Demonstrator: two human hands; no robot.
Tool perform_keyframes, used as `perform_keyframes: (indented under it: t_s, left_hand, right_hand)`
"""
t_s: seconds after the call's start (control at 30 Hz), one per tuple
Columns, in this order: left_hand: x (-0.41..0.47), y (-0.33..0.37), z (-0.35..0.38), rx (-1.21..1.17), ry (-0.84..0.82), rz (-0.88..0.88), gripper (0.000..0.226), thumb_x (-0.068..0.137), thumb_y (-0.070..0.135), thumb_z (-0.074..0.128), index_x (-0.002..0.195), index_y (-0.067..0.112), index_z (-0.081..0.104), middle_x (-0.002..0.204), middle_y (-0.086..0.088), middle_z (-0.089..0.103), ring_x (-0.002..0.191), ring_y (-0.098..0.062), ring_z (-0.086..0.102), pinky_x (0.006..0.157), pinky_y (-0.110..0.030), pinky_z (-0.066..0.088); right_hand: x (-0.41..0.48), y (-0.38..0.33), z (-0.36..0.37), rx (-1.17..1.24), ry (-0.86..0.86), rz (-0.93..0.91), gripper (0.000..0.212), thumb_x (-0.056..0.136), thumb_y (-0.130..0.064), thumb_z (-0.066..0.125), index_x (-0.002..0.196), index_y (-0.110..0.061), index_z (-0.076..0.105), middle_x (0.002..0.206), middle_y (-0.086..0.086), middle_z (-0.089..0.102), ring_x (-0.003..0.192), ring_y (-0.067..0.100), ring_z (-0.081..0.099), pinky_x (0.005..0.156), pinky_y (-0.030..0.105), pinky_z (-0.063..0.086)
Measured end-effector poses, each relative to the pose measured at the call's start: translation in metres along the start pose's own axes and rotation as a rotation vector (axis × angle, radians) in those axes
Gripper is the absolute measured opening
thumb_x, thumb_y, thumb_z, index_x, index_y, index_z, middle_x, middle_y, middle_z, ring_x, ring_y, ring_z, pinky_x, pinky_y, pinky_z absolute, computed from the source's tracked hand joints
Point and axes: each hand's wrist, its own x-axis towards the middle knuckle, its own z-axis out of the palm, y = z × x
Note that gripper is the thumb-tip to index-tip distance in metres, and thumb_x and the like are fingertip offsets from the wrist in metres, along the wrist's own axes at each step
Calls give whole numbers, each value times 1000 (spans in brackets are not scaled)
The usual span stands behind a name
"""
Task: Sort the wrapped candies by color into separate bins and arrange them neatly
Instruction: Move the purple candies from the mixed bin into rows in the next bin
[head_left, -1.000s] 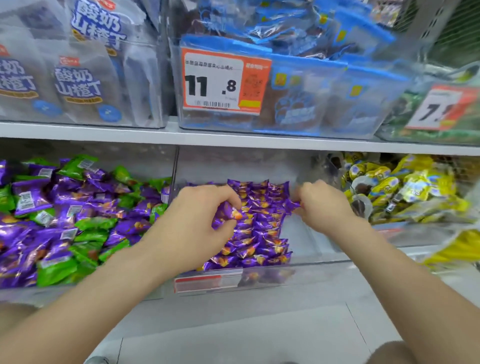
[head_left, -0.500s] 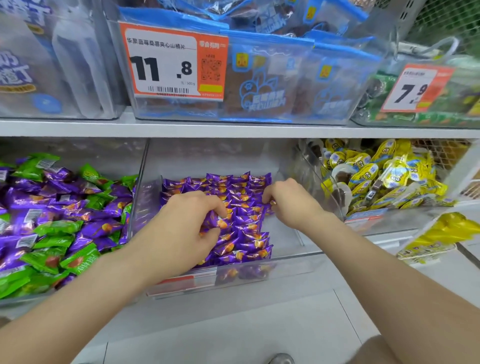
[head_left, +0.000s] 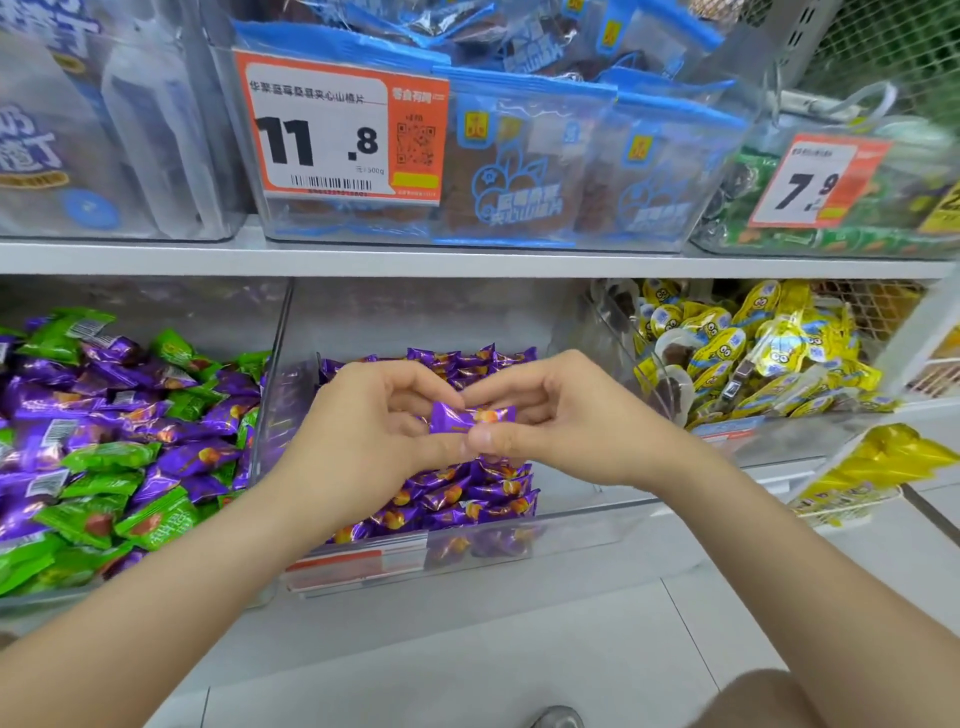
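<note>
Purple candy is pinched by both left hand and right hand above the middle bin. Slippery foil (my guess) could slip free, disturbing the neat rows below.

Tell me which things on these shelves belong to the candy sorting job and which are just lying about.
Part of the job:
purple candy, pinched by left hand and right hand
middle bin with purple rows
left bin with green candies mixed among purple

Just lying about:
yellow snacks
blue packets
price tag
</note>
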Motion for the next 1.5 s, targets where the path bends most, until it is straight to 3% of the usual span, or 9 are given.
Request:
perform_keyframes:
  t_s: [0.1,0.23,0.4,0.63,0.97,1.1,1.27,1.4,1.5]
  left_hand:
    - [3,-4,5,128,7,77,37,69,20,97,95,29,71,87,9,73,62,-8,73,61,-19,54]
    - [9,-16,13,398,-7,150,17,87,24,80,94,35,69,88,13,72,72,-2,69,67,-15,51]
    - [7,-27,17,602,-175,157,5,91,30,69,89,34,71,88,19,72,82,1,64,76,-22,54]
    - [-1,-33,12,737,-223,212,3,92,38,64,90,36,66,82,20,69,77,-2,63,72,-31,57]
    - [-6,-26,2,733,-153,276,6,95,36,63,97,35,69,85,21,69,77,3,62,73,-23,53]
    - [-10,-20,-5,715,-43,360,12,95,29,62,104,35,68,95,18,65,86,-3,60,79,-30,53]
    - [-14,-8,-30,678,213,460,15,89,20,66,98,31,62,87,14,55,84,-12,57,76,-39,50]
    - [-18,-11,-73,662,375,327,22,83,12,64,91,30,55,81,7,52,76,-19,54,70,-42,45]
    - [-15,-36,-123,767,270,89,37,81,2,61,91,38,54,86,0,56,87,-25,57,76,-39,42]
  right_hand:
    - [3,11,-11,-79,109,12,22,86,-24,86,106,-18,82,92,0,81,91,25,78,88,47,62]
    - [12,37,-41,-793,389,91,21,89,-41,77,106,-30,79,96,-2,78,96,25,69,88,38,55]
    - [30,60,-31,-1114,165,226,25,90,-12,72,113,-22,71,101,14,67,96,41,67,81,48,59]
    - [45,82,-19,-1129,102,248,14,87,-18,77,99,-25,72,94,8,62,94,38,67,67,37,44]
    - [48,81,-14,-1026,186,260,20,79,-24,85,91,-14,73,88,9,69,85,33,67,69,40,58]
    - [42,44,-3,-1000,320,123,18,87,-20,66,102,-13,73,97,10,71,90,33,67,78,46,59]
    - [32,-31,50,-608,332,-87,31,88,-13,53,104,-25,76,89,-9,75,81,12,64,83,31,55]
    - [33,-76,88,-518,315,-158,29,84,-12,51,94,-23,76,89,-4,75,87,19,66,83,34,54]
    - [43,-92,114,-546,252,-217,28,80,-17,48,90,-22,74,89,-1,73,89,24,66,85,40,55]
